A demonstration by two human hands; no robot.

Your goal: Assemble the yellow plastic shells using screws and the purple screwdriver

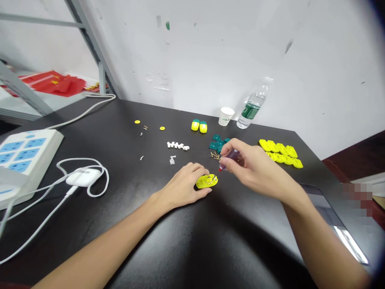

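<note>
My left hand (188, 184) pinches the yellow shell (203, 182), just below frame centre. My right hand (252, 164) is closed round a screwdriver (231, 155), tip at the shell, contact unclear. 2 green-yellow caps (195, 125) sit above centre.

The left forearm (105, 241), bare, enters at the lower left and extends diagonally up and to the right. The left wrist (158, 200) is nearly straight. The left hand (183, 186) is positioned palm down, its fingers (197, 167) curved forward and its thumb (205, 193) extended opposite them in a light clamp. The right forearm (325, 241), also bare, rises from the lower right. The right wrist (291, 196) directs the right hand (255, 164) inward to the left. Its index finger (231, 144) and thumb oppose each other in a pinch grip. The hands are near each other, not touching.
</note>
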